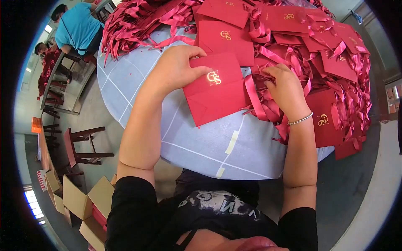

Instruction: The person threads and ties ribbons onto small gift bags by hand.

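Observation:
A red paper bag (217,98) with a gold logo lies flat before me on the blue checked tablecloth (184,146). My left hand (180,65) grips its upper left edge, the thumb on the front near the logo. To the right of the bag, my right hand (284,83) is pinched on a red ribbon (255,100) beside the bag's right edge. Another red bag (226,39) lies just behind it. More red bags (324,117) with ribbons are heaped around and beyond my right hand.
A pile of red ribbons (130,25) covers the table's far left. Beyond it a person in a blue shirt (79,29) sits at another table. A wooden stool (83,146) and open cardboard boxes (90,201) stand on the floor at left.

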`<state>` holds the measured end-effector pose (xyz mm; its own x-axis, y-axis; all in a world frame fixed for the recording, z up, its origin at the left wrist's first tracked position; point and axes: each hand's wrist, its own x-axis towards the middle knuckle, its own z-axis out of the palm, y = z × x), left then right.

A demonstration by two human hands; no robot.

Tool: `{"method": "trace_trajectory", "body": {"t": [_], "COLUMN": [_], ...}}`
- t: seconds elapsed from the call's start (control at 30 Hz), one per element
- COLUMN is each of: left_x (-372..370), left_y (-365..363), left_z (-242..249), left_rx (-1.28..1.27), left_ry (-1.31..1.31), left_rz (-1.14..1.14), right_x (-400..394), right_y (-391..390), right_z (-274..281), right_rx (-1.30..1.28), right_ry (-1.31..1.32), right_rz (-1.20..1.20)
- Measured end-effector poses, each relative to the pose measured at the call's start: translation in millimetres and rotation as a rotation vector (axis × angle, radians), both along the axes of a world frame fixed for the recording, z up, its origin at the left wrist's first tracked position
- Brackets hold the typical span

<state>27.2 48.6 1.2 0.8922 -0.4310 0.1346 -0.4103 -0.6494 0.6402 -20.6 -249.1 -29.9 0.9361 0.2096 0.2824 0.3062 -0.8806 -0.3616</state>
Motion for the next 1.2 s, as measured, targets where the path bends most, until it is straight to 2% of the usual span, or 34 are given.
{"method": "trace_trajectory", "body": {"t": [0.17, 0.23, 0.43, 0.53, 0.57, 0.67, 0.77, 0.87, 0.93, 0.97, 1.0, 1.07, 1.17, 1.2], "left_x": [-1.9, -2.0, -1.3, -1.4, -2.1, 0.5, 0.8, 1.3, -1.6, -3.6, -3.8, -6.6, -9.3, -10.6], "left_y": [-3.4, -3.6, -3.8, -4.1, -3.7, -2.9, -0.3, -1.2, -4.6, -6.0, -9.4, -13.9, -18.3, -18.5], "left_z": [-4.8, -3.8, -6.0, -2.4, -1.7, -6.5, -11.0, -13.7, -13.2, -12.7, -12.2, -11.4, -13.8, -12.9], "left_rx": [0.041, 0.030, 0.013, 0.039, 0.053, 0.036, -0.078, -0.099, -0.089, -0.075, -0.098, -0.119, -0.153, -0.153], "left_ry": [-0.127, -0.078, -0.103, -0.066, -0.053, -0.041, 0.026, 0.019, -0.088, -0.146, -0.139, -0.173, -0.193, -0.204], "left_rz": [-0.031, -0.030, -0.048, -0.059, -0.057, -0.095, -0.187, -0.224, -0.270, -0.287, -0.322, -0.329, -0.342, -0.349], "right_x": [3.2, -0.2, -0.2, 3.3, -3.2, 0.3, -6.1, -15.5, -19.0, -19.3, -23.3, -28.2, -30.7, -29.6], "right_y": [2.9, 9.6, 15.8, 17.4, 18.2, 6.0, 8.4, 17.4, 25.9, 38.7, 51.2, 65.4, 73.4, 72.7], "right_z": [-3.7, 4.8, -6.9, 3.0, 12.3, 18.3, 33.4, 42.1, 35.5, 31.0, 34.4, 27.9, 19.5, 16.7], "right_rx": [0.122, 0.157, -0.120, 0.244, 0.386, 0.922, 1.331, 1.453, 1.137, 1.144, 0.999, 0.917, 0.702, 0.676], "right_ry": [-0.002, -0.018, -0.020, -0.190, -0.132, -0.220, 0.010, 0.199, 0.213, 0.239, 0.224, 0.208, -0.040, -0.040], "right_rz": [0.030, -0.002, 0.060, -0.127, -0.269, 0.002, 0.280, 0.367, 0.137, 0.108, 0.065, 0.067, 0.138, 0.159]}}
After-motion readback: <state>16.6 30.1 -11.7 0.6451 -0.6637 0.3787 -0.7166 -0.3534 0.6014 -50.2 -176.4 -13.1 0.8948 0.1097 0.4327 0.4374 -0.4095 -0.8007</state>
